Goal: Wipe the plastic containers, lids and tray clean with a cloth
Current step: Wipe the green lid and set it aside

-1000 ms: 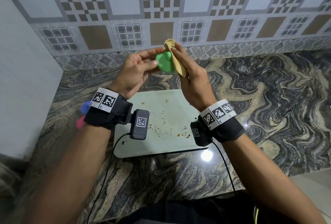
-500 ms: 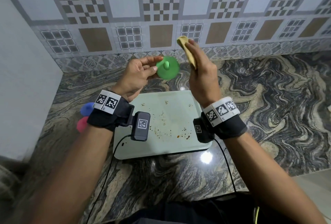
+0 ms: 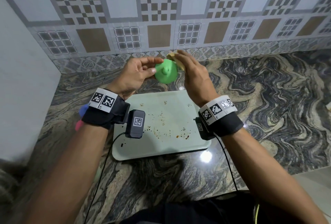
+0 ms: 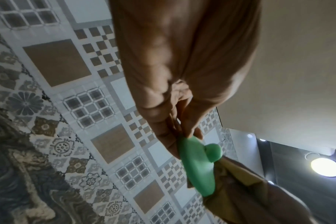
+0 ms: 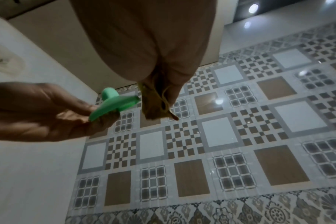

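My left hand (image 3: 143, 70) pinches the rim of a round green lid (image 3: 165, 73) with a knob, held up over the counter. The same green lid (image 4: 199, 169) shows edge-on in the left wrist view, and the green lid (image 5: 115, 104) in the right wrist view too. My right hand (image 3: 189, 69) grips a folded tan cloth (image 3: 176, 59) right against the lid's far edge; the cloth (image 5: 155, 104) hangs bunched from the fingers. Below lies a pale green tray (image 3: 161, 145) speckled with brown crumbs.
A blue lid (image 3: 83, 112) and a pink lid (image 3: 78, 125) peek out on the counter behind my left wrist. The marble counter (image 3: 268, 98) runs right; a tiled wall (image 3: 161, 17) stands behind and a plain white wall (image 3: 21, 80) at the left.
My right hand with the cloth pulled away from the lid, then came back against its far edge. The lid has tilted in my left hand.
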### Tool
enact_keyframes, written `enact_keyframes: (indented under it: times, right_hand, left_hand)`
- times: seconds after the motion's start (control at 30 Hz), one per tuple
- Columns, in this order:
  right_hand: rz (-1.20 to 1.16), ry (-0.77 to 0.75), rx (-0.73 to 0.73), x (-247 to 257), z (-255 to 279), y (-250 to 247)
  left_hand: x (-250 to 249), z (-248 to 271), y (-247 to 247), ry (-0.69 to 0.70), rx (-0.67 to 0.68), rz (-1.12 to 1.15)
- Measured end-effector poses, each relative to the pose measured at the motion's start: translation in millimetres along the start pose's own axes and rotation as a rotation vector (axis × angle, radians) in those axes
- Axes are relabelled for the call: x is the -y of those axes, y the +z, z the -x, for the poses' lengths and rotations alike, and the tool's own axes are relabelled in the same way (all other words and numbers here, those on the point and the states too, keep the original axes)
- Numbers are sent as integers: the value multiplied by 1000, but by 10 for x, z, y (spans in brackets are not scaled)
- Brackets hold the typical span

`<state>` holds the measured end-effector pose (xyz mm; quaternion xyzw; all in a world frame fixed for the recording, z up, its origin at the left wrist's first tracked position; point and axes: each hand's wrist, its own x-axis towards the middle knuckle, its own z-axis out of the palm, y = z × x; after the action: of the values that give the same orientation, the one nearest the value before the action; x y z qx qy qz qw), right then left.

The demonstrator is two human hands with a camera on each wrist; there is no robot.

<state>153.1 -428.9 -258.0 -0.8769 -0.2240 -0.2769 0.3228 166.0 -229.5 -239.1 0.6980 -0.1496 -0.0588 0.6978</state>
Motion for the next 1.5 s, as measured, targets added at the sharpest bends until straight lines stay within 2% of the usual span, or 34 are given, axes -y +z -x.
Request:
enact_keyframes:
  times: [0.1,0.23,0.47,0.67,0.77,0.9,0.93,1.03,1.1,1.23,1.5]
  right_hand:
    - [-30,2,-94,82,41,-16]
    - [-35,-24,37,190,125,104]
    - [-32,1,46,183,102,157]
    - [-4,-42,112,126,174,155]
    - [13,-87,161,74,155,74]
    - [-54,-270,293,21,142,-56]
    - [-93,-271,267,14,137,-74]
    - [-124,-127,2,-38,27,-137]
    - [-19,-80,-41,-48,-77,-146]
    - [114,-144,161,69,-154,-3]
    - [109,-254,328,-29,-69,-3]
  left_hand:
    - [10,-1,-10,-8,-45,41]
    - [-10,-11,48,-13,-68,163]
    - [13,-21,138,-116,-189,349]
    - [33,-78,103,-168,-234,437]
    - [52,-98,71,-187,-250,447]
    - [87,-132,-41,-244,-300,465]
    - [87,-132,-64,-257,-304,456]
    - [74,-111,-79,-261,-294,451]
    - [55,-90,-52,-253,-269,446]
    - [-10,-99,12,-225,-226,466]
    - [27,-95,-48,-307,-282,415]
